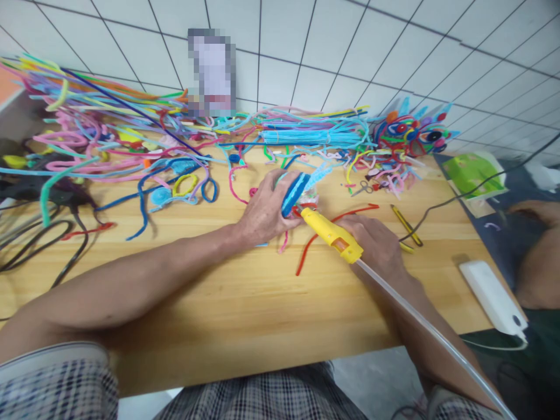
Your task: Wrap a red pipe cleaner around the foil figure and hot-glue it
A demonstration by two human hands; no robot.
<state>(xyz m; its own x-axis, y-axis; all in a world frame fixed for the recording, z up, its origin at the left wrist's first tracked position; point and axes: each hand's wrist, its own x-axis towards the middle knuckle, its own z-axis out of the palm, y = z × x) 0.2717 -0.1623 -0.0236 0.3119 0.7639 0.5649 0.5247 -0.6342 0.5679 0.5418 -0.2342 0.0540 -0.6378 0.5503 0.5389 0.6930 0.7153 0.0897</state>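
Observation:
My left hand [265, 210] is closed around a small pipe-cleaner craft piece [295, 195] with a dark blue band and a light blue spike. In my right hand [378, 245] is a yellow hot glue gun [332, 233], its nozzle touching or very close to the lower side of the piece. A clear glue stick [420, 324] sticks far out of the gun's back end. A red pipe cleaner [305, 256] lies beneath the gun, and a pink one [284, 242] hangs below the craft piece. My fingers hide part of the piece.
Pipe cleaners [315, 137] in many colours pile along the back. Two finished-looking spiky craft pieces [411, 131] stand at back right. Scissors [363, 188], a yellow utility knife [406, 224] and a white power bank [492, 297] lie to the right. A person's arm [540, 251] shows at the right edge.

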